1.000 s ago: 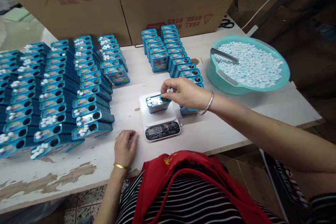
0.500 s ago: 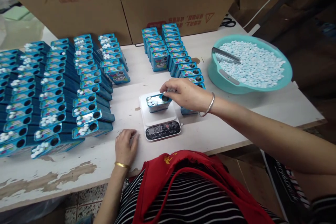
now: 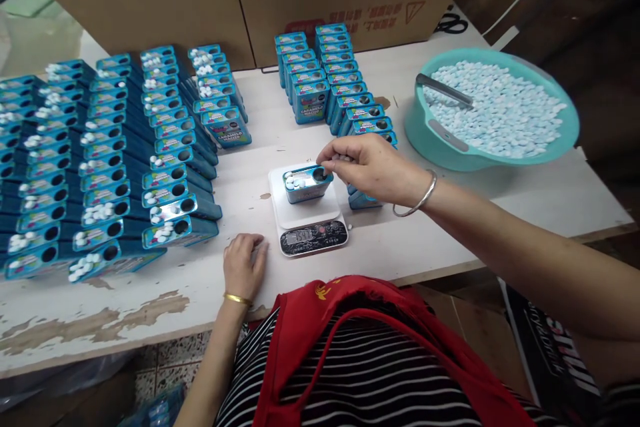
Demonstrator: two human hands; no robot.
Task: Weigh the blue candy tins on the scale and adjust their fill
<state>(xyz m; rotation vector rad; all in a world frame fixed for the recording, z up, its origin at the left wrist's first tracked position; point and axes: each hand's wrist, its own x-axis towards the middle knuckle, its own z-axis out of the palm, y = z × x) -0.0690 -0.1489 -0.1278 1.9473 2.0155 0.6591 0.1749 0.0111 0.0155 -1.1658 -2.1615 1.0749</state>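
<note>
My right hand [image 3: 373,163] is closed on several small white candies [image 3: 343,157], with its fingertips at the round hole of a blue tin [image 3: 306,188]. That tin stands upright on a white kitchen scale [image 3: 285,213], and a few white candies lie on its top beside the hole. The scale's lit display [image 3: 299,237] shows digits that seem to read 1547. My left hand [image 3: 243,265] rests on the table to the left of the scale, holding nothing, its fingers loosely bent and the thumb apart from them.
Rows of blue tins [image 3: 173,177], many topped with candies, fill the left side. More tins [image 3: 311,103] stand behind the scale. At right, a turquoise basin [image 3: 445,147] of candies holds a metal scoop or tongs [image 3: 445,91]. A large cardboard box [image 3: 200,7] borders the back.
The scale's reading has risen from about 1523. My right hand stays at the tin's hole, its fingers turned so the candies in them show. The whole view has shifted slightly.
</note>
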